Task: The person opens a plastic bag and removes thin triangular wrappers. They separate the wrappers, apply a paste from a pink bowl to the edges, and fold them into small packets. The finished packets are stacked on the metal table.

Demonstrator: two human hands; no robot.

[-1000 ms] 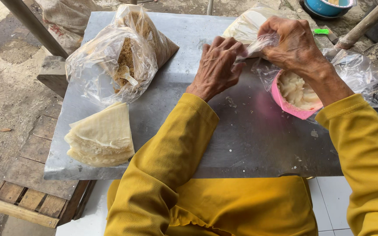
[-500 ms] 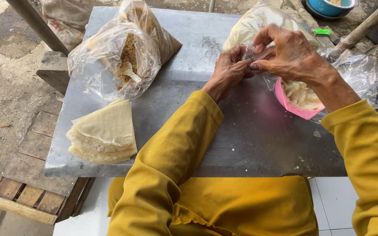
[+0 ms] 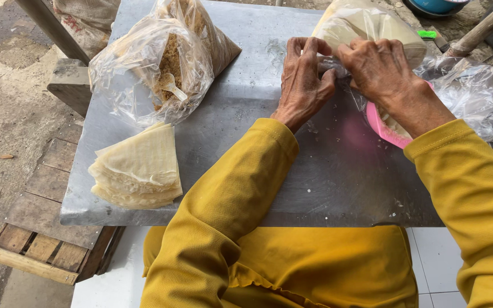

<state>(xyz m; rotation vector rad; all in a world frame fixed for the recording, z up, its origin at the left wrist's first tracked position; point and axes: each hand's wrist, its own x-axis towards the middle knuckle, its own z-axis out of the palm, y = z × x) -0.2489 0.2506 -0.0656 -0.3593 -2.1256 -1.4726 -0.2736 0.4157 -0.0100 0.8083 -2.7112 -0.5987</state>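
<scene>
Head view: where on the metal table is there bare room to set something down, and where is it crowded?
Bare metal table runs down the middle, between the folded wrapper stack and the left hand, and along the near edge below the pink bowl. The far corners are crowded: the crumb bag on one side, both hands and the right hand at the clear bag on the other.

Both hands are covering whatever they're pinching: the left hand (image 3: 304, 77) and right hand (image 3: 379, 69) are closing over a bit of clear plastic, and the fingertips are tucking out of sight. The pink bowl (image 3: 384, 130) is hiding mostly under the right wrist. The clear bag (image 3: 366, 24) behind them is getting cut off by the top edge, same with the blue bowl (image 3: 437, 5). The brown stuff inside the left bag (image 3: 155, 63) is looking too blurry to name.
</scene>
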